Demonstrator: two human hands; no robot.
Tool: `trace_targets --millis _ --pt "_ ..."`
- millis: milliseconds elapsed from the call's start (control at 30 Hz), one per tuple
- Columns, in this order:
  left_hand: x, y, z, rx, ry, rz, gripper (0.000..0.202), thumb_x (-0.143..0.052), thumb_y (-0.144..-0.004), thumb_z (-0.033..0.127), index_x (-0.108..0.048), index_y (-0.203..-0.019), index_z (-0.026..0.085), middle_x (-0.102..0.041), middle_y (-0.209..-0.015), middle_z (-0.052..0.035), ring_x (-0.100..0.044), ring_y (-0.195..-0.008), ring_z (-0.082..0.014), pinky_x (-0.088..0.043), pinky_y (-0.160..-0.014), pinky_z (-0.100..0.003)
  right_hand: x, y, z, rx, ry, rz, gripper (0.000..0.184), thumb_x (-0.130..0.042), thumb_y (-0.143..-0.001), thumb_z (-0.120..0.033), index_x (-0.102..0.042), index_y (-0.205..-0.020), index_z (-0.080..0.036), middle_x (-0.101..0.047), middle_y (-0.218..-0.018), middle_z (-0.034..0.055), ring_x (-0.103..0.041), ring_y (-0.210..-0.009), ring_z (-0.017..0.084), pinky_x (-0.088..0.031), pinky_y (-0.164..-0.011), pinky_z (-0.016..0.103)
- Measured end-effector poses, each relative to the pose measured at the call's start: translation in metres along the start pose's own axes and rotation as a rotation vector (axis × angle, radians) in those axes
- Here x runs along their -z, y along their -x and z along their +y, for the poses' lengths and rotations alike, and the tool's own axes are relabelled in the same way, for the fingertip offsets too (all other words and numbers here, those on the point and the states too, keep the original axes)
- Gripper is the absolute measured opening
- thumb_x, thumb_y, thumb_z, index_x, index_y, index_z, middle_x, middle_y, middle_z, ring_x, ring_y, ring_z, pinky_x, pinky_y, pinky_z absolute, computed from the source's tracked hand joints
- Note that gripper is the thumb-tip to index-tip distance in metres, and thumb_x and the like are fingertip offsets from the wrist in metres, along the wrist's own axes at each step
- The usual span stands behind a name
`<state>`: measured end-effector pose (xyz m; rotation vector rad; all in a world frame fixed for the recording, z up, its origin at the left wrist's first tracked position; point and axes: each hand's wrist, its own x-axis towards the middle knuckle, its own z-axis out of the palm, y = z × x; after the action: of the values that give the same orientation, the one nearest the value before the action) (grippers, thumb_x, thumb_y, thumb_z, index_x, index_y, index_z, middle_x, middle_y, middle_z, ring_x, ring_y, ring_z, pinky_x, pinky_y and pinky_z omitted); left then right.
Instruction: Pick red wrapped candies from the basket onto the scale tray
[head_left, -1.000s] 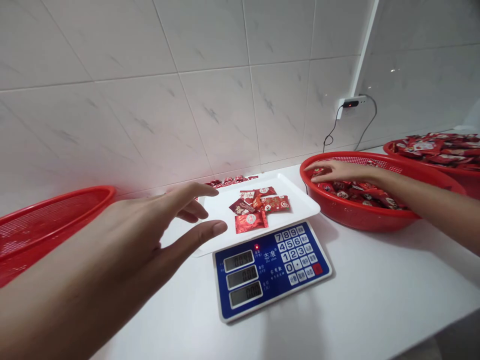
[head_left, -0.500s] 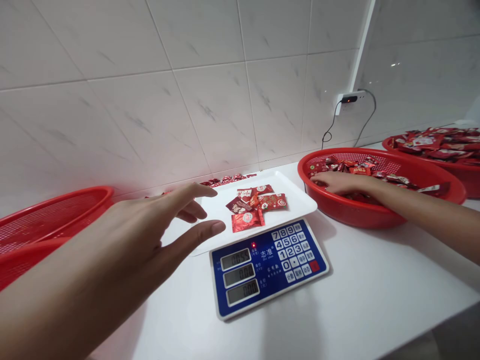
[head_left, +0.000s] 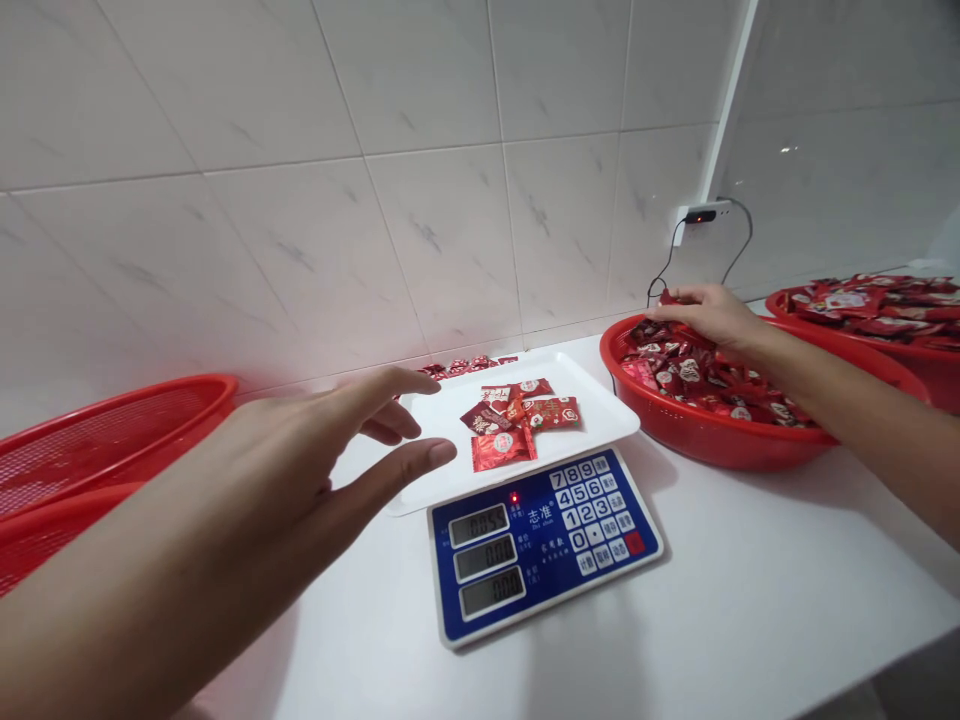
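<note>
Lifted since the earlier frame, the right hand (head_left: 705, 315) pinched a red packet (head_left: 666, 297) just above the heaped right basket (head_left: 720, 445). From left to right: a red mesh basket (head_left: 112, 420); the left hand (head_left: 300, 460), fingers (head_left: 390, 385) spread wide apart, touching nothing, just beside a white tray (head_left: 592, 395) holding several packets (head_left: 517, 420) above a blue scale (head_left: 544, 545); a further full basket (head_left: 862, 375).
</note>
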<state>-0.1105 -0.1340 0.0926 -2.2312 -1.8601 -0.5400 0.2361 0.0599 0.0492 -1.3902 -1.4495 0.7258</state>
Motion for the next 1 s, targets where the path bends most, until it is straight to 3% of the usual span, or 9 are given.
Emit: trace_targets --millis 100,200,267,333,467,633,733,867,1000 --pt "-0.007 -0.018 0.007 0.022 0.137 0.049 0.05 -0.047 -0.08 0.07 -0.066 -0.109 0.033 -0.075 -0.09 -0.0005 -0.069 -0.076 -0.0251 -0.055 -0.064 -0.037 -0.025 0.026 -0.034 -0.047 -0.301 -0.223 0.012 -0.076 -0.067 -0.02 -0.065 -0.067 -0.017 -0.062 -0.06 0.002 -0.052 -0.047 0.01 -0.041 -0.045 0.023" --pt "-0.03 -0.042 0.015 0.008 0.455 0.08 0.049 -0.054 -0.082 0.063 -0.065 -0.113 0.026 -0.074 -0.105 -0.0055 -0.068 -0.094 -0.0244 -0.055 -0.078 -0.035 -0.065 0.054 -0.061 -0.002 -0.404 -0.432 0.013 -0.073 -0.075 -0.023 -0.066 -0.067 -0.016 -0.054 -0.051 -0.0027 -0.032 -0.035 0.004 -0.026 -0.034 0.021" --pt "-0.048 -0.055 0.018 0.009 0.63 0.022 0.05 -0.057 -0.083 0.057 -0.062 -0.117 0.021 -0.072 -0.109 -0.0087 -0.069 -0.094 -0.0229 -0.056 -0.078 -0.034 -0.094 0.067 -0.07 0.013 -0.509 -0.557 0.013 -0.076 -0.073 -0.022 -0.066 -0.067 -0.015 -0.059 -0.057 -0.0007 -0.045 -0.044 0.007 -0.038 -0.042 0.021" --pt "-0.063 -0.063 0.016 -0.001 0.673 -0.052 0.037 -0.055 -0.087 0.048 -0.065 -0.109 0.021 -0.074 -0.1 -0.0073 -0.07 -0.083 -0.0208 -0.056 -0.072 -0.033 -0.12 0.071 -0.071 0.025 -0.62 -0.663 0.02 -0.081 -0.068 -0.026 -0.063 -0.067 -0.017 -0.063 -0.063 0.0009 -0.058 -0.059 0.011 -0.047 -0.055 0.023" --pt "-0.069 -0.066 0.002 0.036 0.536 -0.09 0.021 -0.049 -0.088 0.032 -0.066 -0.084 0.02 -0.072 -0.077 -0.0035 -0.069 -0.069 -0.0201 -0.053 -0.063 -0.031 -0.151 0.064 -0.059 0.101 -0.581 -0.788 0.028 -0.079 -0.071 -0.041 -0.064 -0.072 -0.017 -0.065 -0.073 0.0023 -0.061 -0.068 0.013 -0.049 -0.066 0.025" --pt "-0.063 -0.064 -0.012 0.194 0.428 -0.017 0.022 -0.047 -0.085 0.027 -0.068 -0.088 0.022 -0.074 -0.08 -0.0022 -0.069 -0.066 -0.019 -0.049 -0.063 -0.031 -0.142 0.054 -0.05 0.053 -0.616 -0.638 0.031 -0.08 -0.07 -0.042 -0.061 -0.072 -0.018 -0.06 -0.068 -0.0009 -0.055 -0.06 0.01 -0.044 -0.058 0.023" --pt "-0.073 -0.069 -0.016 0.231 0.338 0.003 0.025 -0.044 -0.086 0.026 -0.068 -0.091 0.021 -0.074 -0.077 -0.0026 -0.068 -0.065 -0.0199 -0.049 -0.064 -0.031 -0.122 0.052 -0.054 -0.023 -0.703 -0.567 0.034 -0.077 -0.071 -0.047 -0.06 -0.071 -0.017 -0.055 -0.062 -0.0017 -0.046 -0.051 0.008 -0.037 -0.046 0.021" --pt "-0.092 -0.076 -0.022 0.198 0.293 -0.083 0.023 -0.048 -0.084 0.029 -0.069 -0.082 0.02 -0.072 -0.067 -0.0028 -0.069 -0.066 -0.0226 -0.049 -0.063 -0.031 -0.098 0.049 -0.062 -0.002 -0.872 -0.446 0.034 -0.074 -0.072 -0.05 -0.061 -0.076 -0.019 -0.051 -0.062 -0.0023 -0.033 -0.044 0.006 -0.022 -0.036 0.022" --pt "-0.085 -0.073 -0.017 0.161 0.264 -0.06 0.028 -0.049 -0.087 0.038 -0.069 -0.096 0.021 -0.075 -0.099 -0.0083 -0.068 -0.091 -0.027 -0.05 -0.078 -0.037 -0.09 0.052 -0.068 0.019 -0.944 -0.412 0.036 -0.069 -0.074 -0.055 -0.056 -0.076 -0.021 -0.049 -0.063 -0.0018 -0.033 -0.044 0.008 -0.021 -0.035 0.023"
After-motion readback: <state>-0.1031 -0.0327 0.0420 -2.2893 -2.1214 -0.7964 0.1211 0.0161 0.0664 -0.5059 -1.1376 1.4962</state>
